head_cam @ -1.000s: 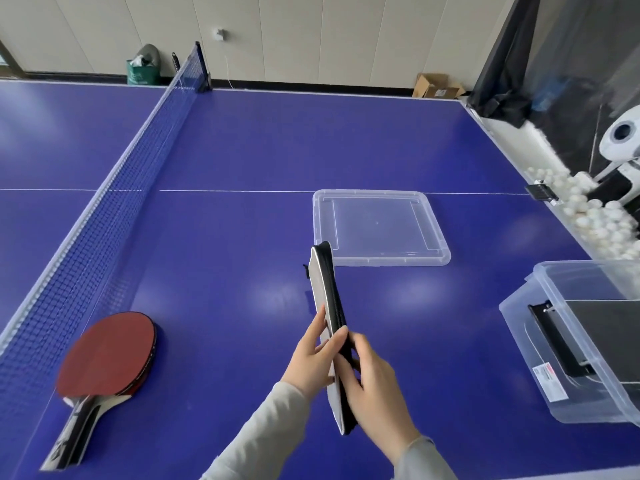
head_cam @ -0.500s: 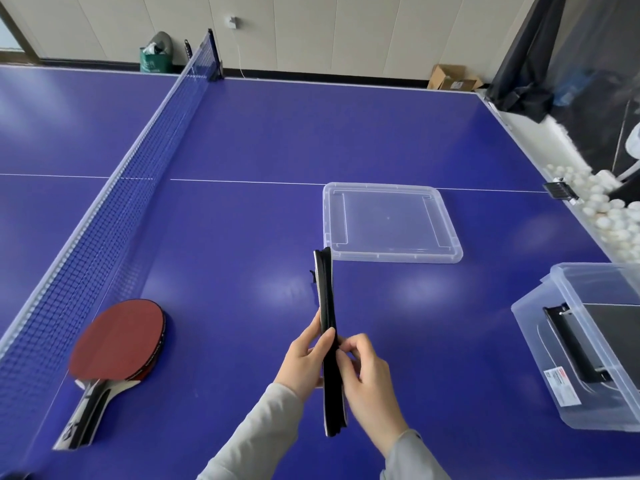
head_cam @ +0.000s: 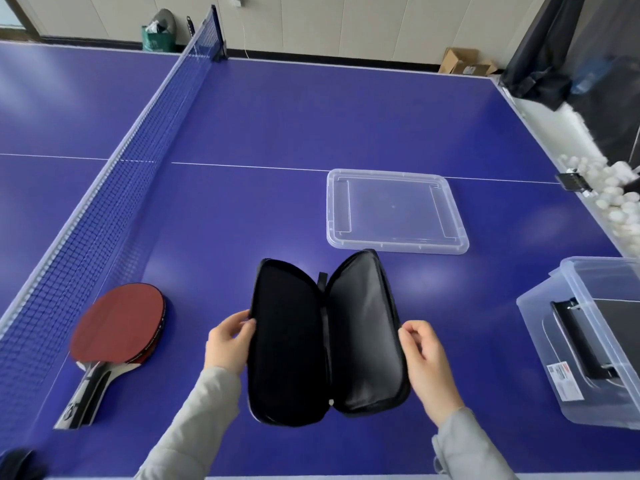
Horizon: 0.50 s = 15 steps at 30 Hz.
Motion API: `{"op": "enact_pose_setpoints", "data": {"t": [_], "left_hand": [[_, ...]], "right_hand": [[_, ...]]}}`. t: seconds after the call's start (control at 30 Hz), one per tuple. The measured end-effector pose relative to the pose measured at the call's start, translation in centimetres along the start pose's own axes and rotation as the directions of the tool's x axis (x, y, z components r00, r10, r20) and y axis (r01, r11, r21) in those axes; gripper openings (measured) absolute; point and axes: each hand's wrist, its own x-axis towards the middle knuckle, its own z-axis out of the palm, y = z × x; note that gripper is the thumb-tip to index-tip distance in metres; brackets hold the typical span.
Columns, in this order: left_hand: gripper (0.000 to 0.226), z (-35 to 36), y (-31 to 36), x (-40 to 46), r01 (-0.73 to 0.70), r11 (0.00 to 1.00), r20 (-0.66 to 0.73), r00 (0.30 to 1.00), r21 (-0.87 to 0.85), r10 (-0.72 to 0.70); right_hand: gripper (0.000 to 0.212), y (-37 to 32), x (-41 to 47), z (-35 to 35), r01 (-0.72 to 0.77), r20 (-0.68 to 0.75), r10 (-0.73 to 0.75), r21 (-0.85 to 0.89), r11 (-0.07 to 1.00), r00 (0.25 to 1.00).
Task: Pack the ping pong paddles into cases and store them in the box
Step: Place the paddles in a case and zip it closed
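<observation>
A black paddle case (head_cam: 325, 344) is spread open like a book above the blue table, its dark lining facing me and nothing inside. My left hand (head_cam: 228, 342) grips its left edge. My right hand (head_cam: 427, 363) pinches its right edge. A red-faced paddle (head_cam: 117, 329) lies flat on the table to the left, close to the net, handle pointing toward me. A clear plastic box (head_cam: 568, 362) stands at the right edge with a black case (head_cam: 585, 344) inside it.
The box's clear lid (head_cam: 396, 211) lies flat on the table just beyond the case. The blue net (head_cam: 104, 209) runs along the left. White balls (head_cam: 620, 199) pile in a trough off the right side.
The case was held shut and edge-on between both hands; now its two halves are pulled apart, my left hand moved left and my right hand moved right.
</observation>
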Motion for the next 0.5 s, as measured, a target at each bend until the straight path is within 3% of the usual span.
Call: {"op": "enact_pose_setpoints", "data": {"t": [0.1,0.2,0.33,0.43,0.5], "left_hand": [[0.032,-1.4,-1.7,1.7,0.036,0.995,0.01,0.999,0.091,-0.037],[0.047,-1.8,-3.5,3.1,0.05,0.976,-0.023,0.999,0.211,-0.046],[0.045,-1.8,-5.6,4.6,0.087,0.949,-0.097,0.993,0.303,-0.06],[0.052,-0.9,-6.8,4.9,0.069,0.925,-0.095,0.995,0.375,-0.035],[0.067,-0.1,-7.5,4.5,-0.001,0.87,-0.065,0.997,0.493,0.038]], "right_hand": [[0.008,2.7,1.3,-2.4,-0.114,-0.039,0.114,0.008,0.993,0.993],[0.007,6.0,2.5,-4.5,-0.219,-0.066,0.21,-0.169,0.961,0.975],[0.01,10.0,3.4,-5.2,-0.334,-0.082,0.327,-0.357,0.872,0.941],[0.012,12.0,3.6,-4.2,-0.366,-0.085,0.369,-0.45,0.814,0.925],[0.008,12.2,3.3,-3.4,-0.342,-0.142,0.317,-0.534,0.773,0.938]]}}
